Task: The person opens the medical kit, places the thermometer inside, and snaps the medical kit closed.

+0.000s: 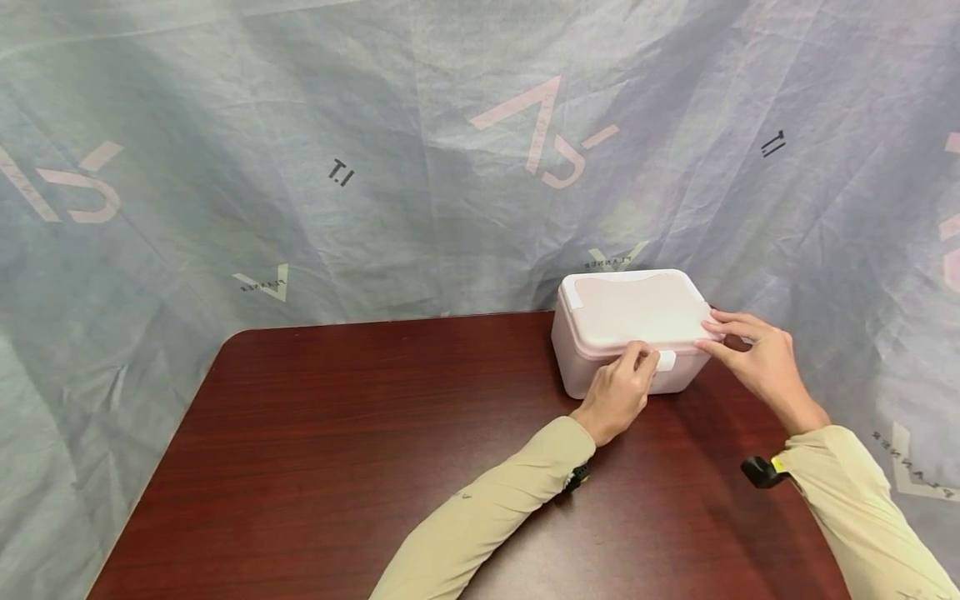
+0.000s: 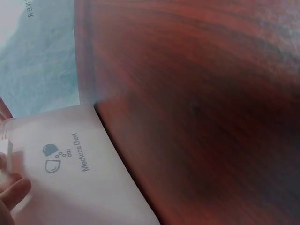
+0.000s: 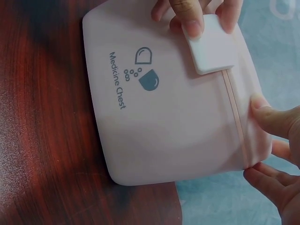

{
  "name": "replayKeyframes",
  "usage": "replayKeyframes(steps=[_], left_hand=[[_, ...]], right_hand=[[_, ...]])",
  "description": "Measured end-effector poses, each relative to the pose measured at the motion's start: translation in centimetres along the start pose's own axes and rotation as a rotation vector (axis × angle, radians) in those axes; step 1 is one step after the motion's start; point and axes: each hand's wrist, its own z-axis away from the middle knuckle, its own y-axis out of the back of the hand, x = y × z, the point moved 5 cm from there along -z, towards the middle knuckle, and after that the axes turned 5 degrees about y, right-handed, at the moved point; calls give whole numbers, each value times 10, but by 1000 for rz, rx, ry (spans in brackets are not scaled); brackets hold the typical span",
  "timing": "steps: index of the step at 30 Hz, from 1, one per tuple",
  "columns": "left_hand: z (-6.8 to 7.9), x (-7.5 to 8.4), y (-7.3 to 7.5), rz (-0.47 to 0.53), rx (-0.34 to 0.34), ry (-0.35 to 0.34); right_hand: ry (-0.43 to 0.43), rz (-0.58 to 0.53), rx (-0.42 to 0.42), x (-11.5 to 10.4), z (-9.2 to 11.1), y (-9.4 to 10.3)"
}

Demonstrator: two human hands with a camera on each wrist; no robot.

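A pale pink medicine chest (image 1: 576, 358) stands on the table with its lid (image 1: 633, 307) down. "Medicine Chest" and a capsule drawing (image 3: 149, 79) are printed on its front. My left hand (image 1: 617, 390) pinches the white latch (image 3: 214, 49) at the front of the lid, the thumb on its face. With the thumb (image 3: 267, 115) on the lid's front edge and the fingers round the side, my right hand (image 1: 767, 362) holds the lid's right front corner. In the left wrist view only some fingertips (image 2: 16, 192) of the left hand show beside the latch.
The chest is near the back right edge of the dark red wooden table (image 1: 337, 433). A grey printed cloth (image 1: 420, 167) hangs close behind and around the table. A black wrist device (image 1: 761, 472) sits at the right cuff.
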Motion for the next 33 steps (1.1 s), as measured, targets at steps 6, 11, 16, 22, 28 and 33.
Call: replayKeyframes(steps=[6, 11, 16, 22, 28, 33], left_hand=[[0, 3, -2, -13, 13, -18], [0, 3, 1, 21, 14, 23], [-1, 2, 3, 42, -23, 62], [0, 2, 1, 14, -36, 55], [1, -1, 0, -42, 2, 28], [2, -2, -1, -26, 12, 14]], right_hand=[[-24, -7, 8, 0, 2, 1], [-26, -27, 10, 1, 2, 0], [-48, -42, 1, 1, 3, 0], [-54, -20, 10, 1, 5, -1], [-70, -32, 10, 2, 5, -3], [-83, -30, 11, 2, 5, -2]])
